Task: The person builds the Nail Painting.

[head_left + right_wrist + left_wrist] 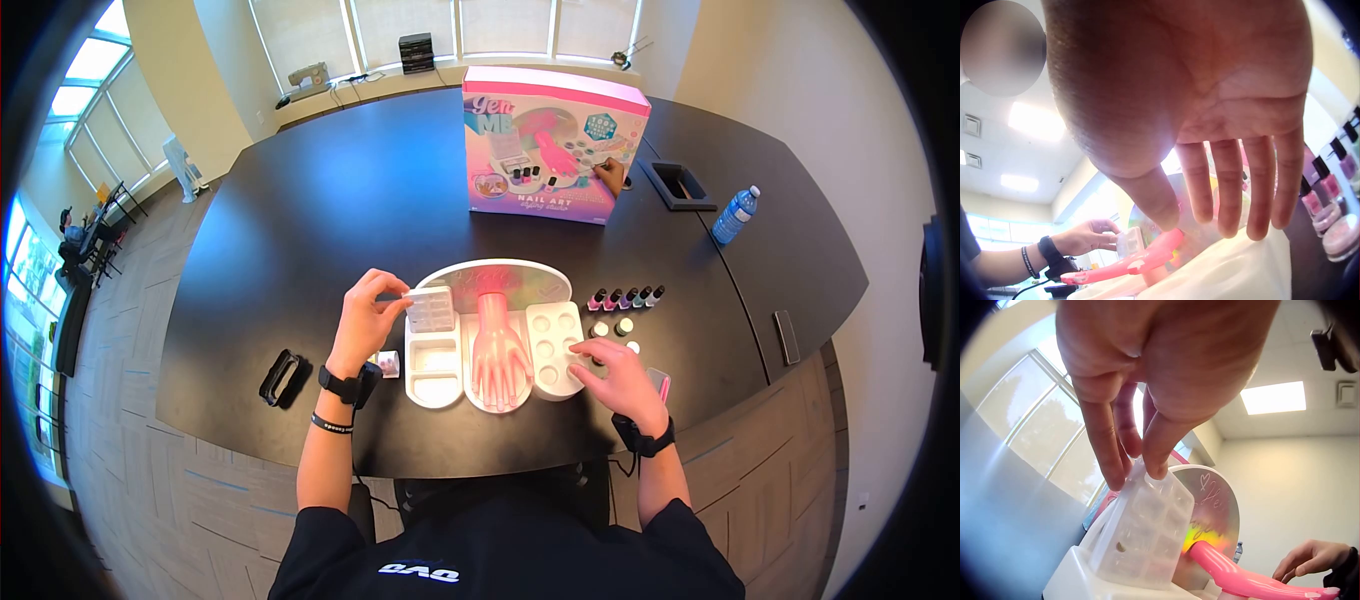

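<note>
My left hand (372,312) pinches the top edge of a small translucent compartment tray (1147,534) between thumb and fingers. The tray stands tilted up at the back left of a white nail studio base (435,392). In the middle of the base lies a pink plastic model hand (497,350), fingers toward me, with a curved mirror (550,283) behind it. My right hand (618,372) hovers at the right side of the base, by a section with round wells (545,350). In the right wrist view its fingers (1229,187) are extended with nothing between them.
Several nail polish bottles (627,299) line up right of the base, with small jars (624,327) nearer me. A small container (388,364) sits by my left wrist; a black frame-like object (285,379) lies farther left. Behind stand the product box (550,150) and a water bottle (735,215).
</note>
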Action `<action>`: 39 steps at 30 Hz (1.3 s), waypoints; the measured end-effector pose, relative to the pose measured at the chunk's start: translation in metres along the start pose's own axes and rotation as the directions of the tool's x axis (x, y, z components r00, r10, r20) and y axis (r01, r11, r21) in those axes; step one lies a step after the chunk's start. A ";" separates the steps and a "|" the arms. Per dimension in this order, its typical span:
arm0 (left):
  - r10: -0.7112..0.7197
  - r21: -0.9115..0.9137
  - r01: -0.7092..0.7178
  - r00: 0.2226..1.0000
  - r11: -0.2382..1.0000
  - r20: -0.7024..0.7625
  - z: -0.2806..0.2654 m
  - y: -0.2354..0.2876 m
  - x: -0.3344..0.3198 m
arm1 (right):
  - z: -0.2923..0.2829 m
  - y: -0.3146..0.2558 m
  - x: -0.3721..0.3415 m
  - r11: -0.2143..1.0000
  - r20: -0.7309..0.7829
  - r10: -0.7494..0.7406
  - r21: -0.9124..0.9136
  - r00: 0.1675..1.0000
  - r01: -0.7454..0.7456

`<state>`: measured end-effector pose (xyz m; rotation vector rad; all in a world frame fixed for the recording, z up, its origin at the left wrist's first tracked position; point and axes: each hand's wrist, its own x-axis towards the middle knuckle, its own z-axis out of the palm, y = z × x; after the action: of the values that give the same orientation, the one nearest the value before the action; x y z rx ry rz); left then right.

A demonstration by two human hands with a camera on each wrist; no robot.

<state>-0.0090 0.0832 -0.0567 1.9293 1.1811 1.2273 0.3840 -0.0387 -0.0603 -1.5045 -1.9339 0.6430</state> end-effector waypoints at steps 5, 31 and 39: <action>-0.028 0.005 0.028 0.999 1.000 0.026 -0.001 -0.004 -0.003 | -0.001 0.000 0.000 1.000 0.001 -0.004 -0.009 1.000 0.004; -0.235 0.429 0.070 0.909 0.901 0.344 -0.069 -0.014 -0.068 | -0.002 -0.004 0.004 0.999 -0.047 -0.047 0.007 0.998 0.048; -0.309 0.481 0.127 0.895 0.868 0.322 -0.062 -0.035 -0.075 | -0.004 -0.001 -0.001 1.000 -0.044 -0.027 -0.015 0.999 0.026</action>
<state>-0.0930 0.0327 -0.0893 2.1490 1.5036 0.4287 0.3866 -0.0394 -0.0572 -1.4873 -1.9256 0.5809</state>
